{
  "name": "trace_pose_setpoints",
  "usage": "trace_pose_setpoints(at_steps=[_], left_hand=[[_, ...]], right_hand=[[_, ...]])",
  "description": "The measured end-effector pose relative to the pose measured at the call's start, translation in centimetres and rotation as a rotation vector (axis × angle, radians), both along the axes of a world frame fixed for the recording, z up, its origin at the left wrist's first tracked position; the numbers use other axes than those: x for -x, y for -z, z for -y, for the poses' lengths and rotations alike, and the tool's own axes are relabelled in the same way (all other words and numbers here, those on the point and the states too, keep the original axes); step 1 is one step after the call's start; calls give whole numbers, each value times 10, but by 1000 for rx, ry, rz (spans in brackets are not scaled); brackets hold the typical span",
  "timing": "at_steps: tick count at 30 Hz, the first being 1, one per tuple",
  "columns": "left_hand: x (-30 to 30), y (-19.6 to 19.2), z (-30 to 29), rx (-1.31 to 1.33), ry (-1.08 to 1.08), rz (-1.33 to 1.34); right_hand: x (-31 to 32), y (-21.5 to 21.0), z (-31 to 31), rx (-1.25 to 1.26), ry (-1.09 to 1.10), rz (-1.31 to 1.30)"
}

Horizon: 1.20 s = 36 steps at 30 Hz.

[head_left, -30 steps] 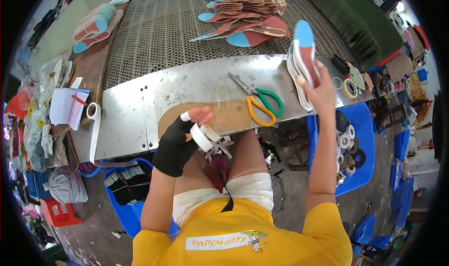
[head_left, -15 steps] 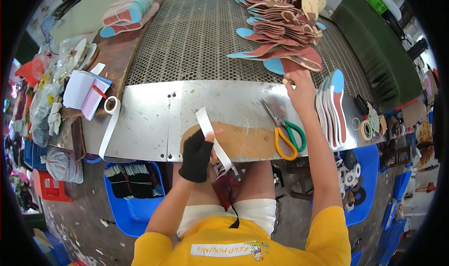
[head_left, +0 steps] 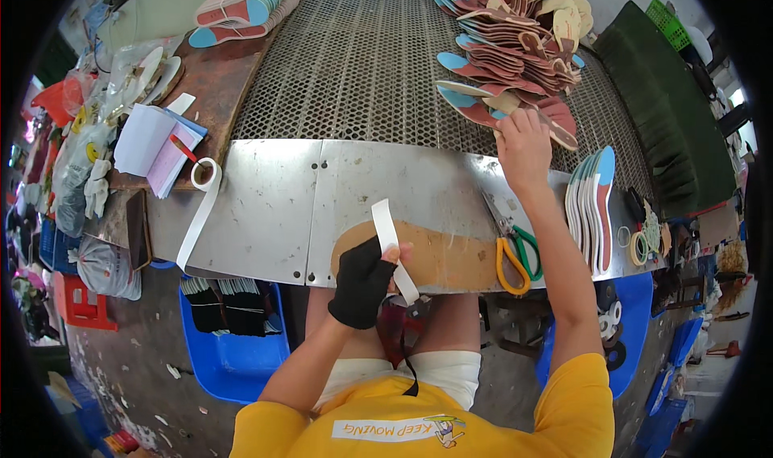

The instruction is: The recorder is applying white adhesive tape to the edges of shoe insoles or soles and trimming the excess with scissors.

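My left hand (head_left: 366, 277), in a black fingerless glove, grips a white strip of tape (head_left: 390, 241) that stands up over a brown cardboard pad (head_left: 443, 257) at the table's near edge. My right hand (head_left: 522, 140) reaches forward and rests on a tan and red insole (head_left: 515, 108) at the near edge of a heap of insoles (head_left: 515, 31) on the perforated metal top. Whether the fingers have closed on that insole cannot be made out. Scissors (head_left: 511, 249) with yellow and green handles lie on the steel plate right of the pad.
A stack of finished insoles (head_left: 592, 208) stands on edge at the right. A white tape roll (head_left: 203, 175) with a trailing strip, papers (head_left: 153, 148) and bags sit at the left. More insoles (head_left: 241, 7) lie far left. Blue crates (head_left: 233, 337) stand under the table.
My right hand has moved from the insole stack at the right, forward to the heap of insoles. My left hand has kept hold of the white strip near the pad.
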<state>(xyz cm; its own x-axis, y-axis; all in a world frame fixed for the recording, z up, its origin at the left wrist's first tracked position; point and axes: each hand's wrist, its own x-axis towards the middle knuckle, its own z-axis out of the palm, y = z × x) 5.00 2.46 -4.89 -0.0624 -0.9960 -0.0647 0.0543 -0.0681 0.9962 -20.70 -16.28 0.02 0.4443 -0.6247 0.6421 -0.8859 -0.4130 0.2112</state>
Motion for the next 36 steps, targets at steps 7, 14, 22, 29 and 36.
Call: trace_pose_setpoints(at_steps=[7, 14, 22, 29, 36], left_hand=[[-2, -18, -6, -181, 59, -163], [11, -21, -36, -127, 214, -304], [13, -11, -21, -15, -50, -10], [-25, 9, 104, 117, -325, 526], [-37, 14, 85, 211, -224, 413]], right_hand=[[-72, 4, -123, -326, -79, 244], [-58, 8, -178, -817, -383, 934], [-41, -2, -208, -945, -429, 1905], [-39, 12, -217, -1418, -250, 1541], [-44, 15, -144, -1032, -275, 2051]])
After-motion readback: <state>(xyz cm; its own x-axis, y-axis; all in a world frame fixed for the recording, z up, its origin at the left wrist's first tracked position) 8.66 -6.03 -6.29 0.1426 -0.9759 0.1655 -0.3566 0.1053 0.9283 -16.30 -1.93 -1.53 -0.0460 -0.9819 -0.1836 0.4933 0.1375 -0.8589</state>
